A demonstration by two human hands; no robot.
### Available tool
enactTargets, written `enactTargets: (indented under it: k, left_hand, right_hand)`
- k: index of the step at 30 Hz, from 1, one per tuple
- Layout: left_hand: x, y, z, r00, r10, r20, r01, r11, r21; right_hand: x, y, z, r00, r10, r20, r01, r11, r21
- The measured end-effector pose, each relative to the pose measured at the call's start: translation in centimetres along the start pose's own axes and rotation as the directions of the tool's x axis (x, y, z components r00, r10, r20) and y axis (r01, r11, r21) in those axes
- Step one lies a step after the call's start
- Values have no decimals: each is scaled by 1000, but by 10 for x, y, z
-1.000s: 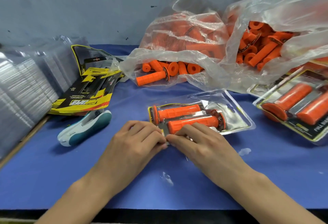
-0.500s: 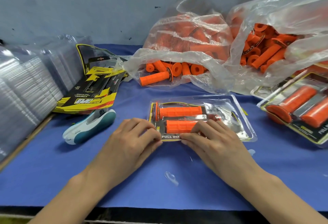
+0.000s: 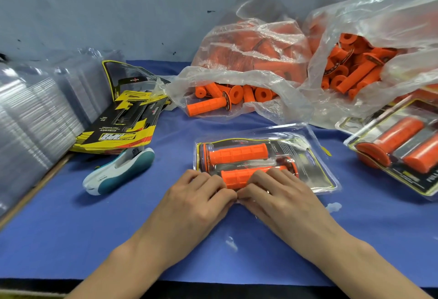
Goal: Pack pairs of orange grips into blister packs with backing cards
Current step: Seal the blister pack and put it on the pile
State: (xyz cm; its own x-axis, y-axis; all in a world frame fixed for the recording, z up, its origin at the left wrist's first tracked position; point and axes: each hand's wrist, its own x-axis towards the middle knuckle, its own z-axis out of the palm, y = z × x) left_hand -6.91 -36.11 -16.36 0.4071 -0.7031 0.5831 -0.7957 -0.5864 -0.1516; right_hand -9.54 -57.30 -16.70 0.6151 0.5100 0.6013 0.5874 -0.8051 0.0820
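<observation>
Blue cloth is covering the table [image 3: 71, 239]. Backing cards [image 3: 118, 132] are lying stacked at the left. Mid-table, the left hand [image 3: 199, 201] and right hand [image 3: 279, 199] are both pinching the near edge of a blister pack [image 3: 315, 170] that is holding two orange grips [image 3: 237, 154].

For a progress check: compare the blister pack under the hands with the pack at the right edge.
Centre pack: grips run left-right; left hand and right hand hold its near edge. Right pack: grips run diagonally; untouched, cut off by the frame. Both hold two orange grips.
</observation>
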Motion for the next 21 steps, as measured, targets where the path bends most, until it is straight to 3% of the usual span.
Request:
enactTargets:
  k: [8,15,19,21]
  left_hand:
    - [-9,-40,-7,1000,11,-29,-13,998,-66]
    - [-12,-48,-15,995,-80,53,88,981,-174]
    - [-19,-69,-16,990,-123,61,135,961,-243]
    - [-24,-78,-16,985,-161,63,171,957,-235]
  right_hand:
    - [2,5,-7,998,55,41,-61,985,159]
    - [-9,13,-14,997,-71,-19,72,997,24]
    - [-16,19,-18,997,8,-81,-8,1000,-5]
    - [-20,27,-22,999,34,-8,-34,999,-13]
